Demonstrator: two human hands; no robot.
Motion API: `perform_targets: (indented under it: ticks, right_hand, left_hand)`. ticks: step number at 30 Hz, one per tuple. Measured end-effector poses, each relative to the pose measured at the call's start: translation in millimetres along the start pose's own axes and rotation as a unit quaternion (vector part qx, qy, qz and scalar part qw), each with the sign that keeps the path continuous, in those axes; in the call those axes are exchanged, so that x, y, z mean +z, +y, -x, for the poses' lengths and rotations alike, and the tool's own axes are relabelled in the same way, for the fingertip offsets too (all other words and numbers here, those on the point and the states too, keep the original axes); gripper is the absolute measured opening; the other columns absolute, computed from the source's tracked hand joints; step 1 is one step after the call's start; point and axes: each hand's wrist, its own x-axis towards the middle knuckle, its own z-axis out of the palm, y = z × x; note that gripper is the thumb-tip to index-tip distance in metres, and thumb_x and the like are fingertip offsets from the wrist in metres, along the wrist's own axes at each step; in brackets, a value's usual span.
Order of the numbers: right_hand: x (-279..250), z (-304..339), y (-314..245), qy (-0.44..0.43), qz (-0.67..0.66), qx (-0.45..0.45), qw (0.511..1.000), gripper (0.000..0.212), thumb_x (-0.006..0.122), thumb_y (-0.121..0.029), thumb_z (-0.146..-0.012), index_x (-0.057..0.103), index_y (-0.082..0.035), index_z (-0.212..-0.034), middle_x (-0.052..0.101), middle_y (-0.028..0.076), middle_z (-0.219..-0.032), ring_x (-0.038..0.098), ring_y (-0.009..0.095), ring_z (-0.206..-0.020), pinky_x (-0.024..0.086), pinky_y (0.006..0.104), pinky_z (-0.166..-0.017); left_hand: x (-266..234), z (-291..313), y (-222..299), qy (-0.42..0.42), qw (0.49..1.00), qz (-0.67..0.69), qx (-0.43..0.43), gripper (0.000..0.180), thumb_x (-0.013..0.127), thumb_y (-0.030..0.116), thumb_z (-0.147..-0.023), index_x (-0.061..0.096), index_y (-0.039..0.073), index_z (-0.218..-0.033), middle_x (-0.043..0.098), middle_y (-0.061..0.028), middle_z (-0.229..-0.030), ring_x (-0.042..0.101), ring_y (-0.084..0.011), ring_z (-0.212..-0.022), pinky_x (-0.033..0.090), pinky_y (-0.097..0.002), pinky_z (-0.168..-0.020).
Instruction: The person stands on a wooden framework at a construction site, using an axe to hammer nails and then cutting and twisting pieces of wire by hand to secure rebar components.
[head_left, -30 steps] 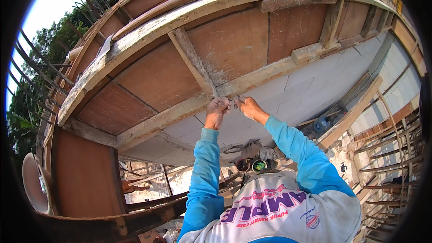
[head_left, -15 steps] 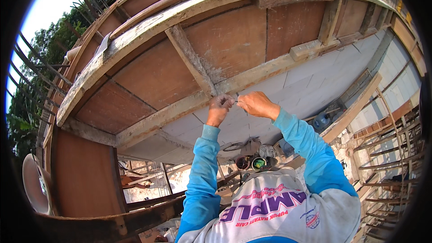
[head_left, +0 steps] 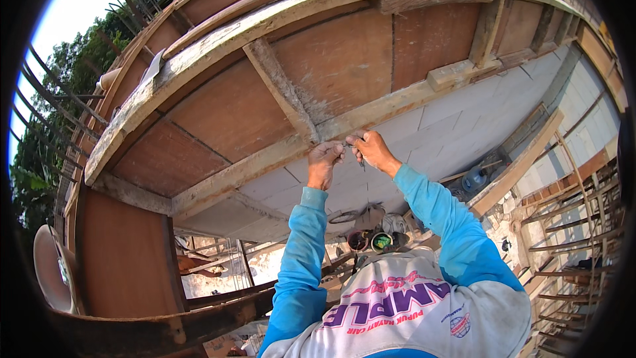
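Both my hands are raised close together in front of the lower timber beam [head_left: 238,178] of a panelled formwork side. My left hand [head_left: 324,159] is closed with its fingertips pinched, just below the foot of a short upright timber [head_left: 281,89]. Beside it, my right hand [head_left: 372,150] is closed too, its fingertips almost meeting those of the left. Thin dark pieces [head_left: 362,166] stick out below the right fingers; whether they are nails or wire I cannot tell. What the left fingers pinch is too small to make out.
Brown panels [head_left: 338,53] sit between the beam and a curved top timber [head_left: 218,50]. Below is a pale block wall [head_left: 424,132]. Two buckets [head_left: 381,242] stand far down by my chest. A white helmet-like shell [head_left: 53,268] is at left; rebar [head_left: 50,119] juts out behind.
My right hand has turned and tilted upward, its forearm shifting slightly left. Thin dark pieces now show more clearly below its fingers. The left hand has stayed nearly in place.
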Motion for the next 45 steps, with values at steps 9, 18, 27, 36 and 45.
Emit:
perform_targets:
  ticks: [9, 18, 27, 36, 45]
  right_hand:
    - [31.8, 25.1, 5.7, 0.210, 0.072, -0.162, 0.961, 0.024, 0.063, -0.022, -0.090, 0.060, 0.000, -0.079, 0.059, 0.005, -0.059, 0.053, 0.011, -0.049, 0.043, 0.0279, -0.046]
    - [0.4, 26.1, -20.6, -0.017, 0.268, -0.110, 0.957, 0.024, 0.065, -0.024, -0.087, 0.063, -0.002, -0.078, 0.062, 0.014, -0.062, 0.061, 0.028, -0.056, 0.046, 0.0382, -0.052]
    - [-28.0, 8.3, -52.6, -0.113, 0.545, -0.246, 0.794, 0.032, 0.072, -0.034, -0.077, 0.064, -0.005, -0.068, 0.062, 0.017, -0.065, 0.060, 0.036, -0.065, 0.047, 0.0448, -0.060]
    - [-36.1, 7.3, -29.3, -0.131, 0.107, -0.041, 0.985, 0.044, 0.079, -0.019, -0.074, 0.058, 0.009, -0.101, 0.066, 0.010, -0.075, 0.058, 0.015, -0.064, 0.046, 0.0293, -0.054]
    - [-20.2, 18.8, 2.4, -0.092, 0.028, 0.068, 0.993, 0.033, 0.060, 0.003, -0.081, 0.055, 0.012, -0.112, 0.065, 0.012, -0.078, 0.064, 0.016, -0.066, 0.054, 0.0284, -0.056]
  left_hand:
    - [42.5, 20.7, -9.6, 0.101, 0.990, -0.094, 0.036, 0.029, 0.057, 0.027, -0.095, 0.062, -0.001, -0.103, 0.063, -0.0053, -0.094, 0.060, -0.0147, -0.086, 0.054, -0.0299, -0.072]
    - [25.5, 32.2, 17.8, -0.072, 0.957, -0.279, 0.041, 0.025, 0.065, 0.020, -0.088, 0.063, 0.000, -0.103, 0.067, -0.0054, -0.085, 0.059, -0.0122, -0.079, 0.049, -0.0288, -0.071]
    - [34.1, 27.3, 11.7, -0.071, 0.849, -0.523, 0.036, 0.029, 0.058, 0.034, -0.090, 0.065, 0.006, -0.094, 0.066, -0.0143, -0.083, 0.063, -0.0278, -0.077, 0.048, -0.0372, -0.069]
    - [31.7, 31.8, 15.5, -0.012, 0.926, -0.376, 0.034, 0.041, 0.049, 0.034, -0.094, 0.055, 0.000, -0.072, 0.050, -0.0032, -0.059, 0.044, -0.0129, -0.055, 0.037, -0.0310, -0.053]
    - [44.8, 30.5, 10.2, 0.000, 0.843, -0.529, 0.098, 0.042, 0.052, 0.037, -0.091, 0.064, -0.002, -0.080, 0.062, -0.0210, -0.067, 0.061, -0.0355, -0.061, 0.047, -0.0414, -0.058]
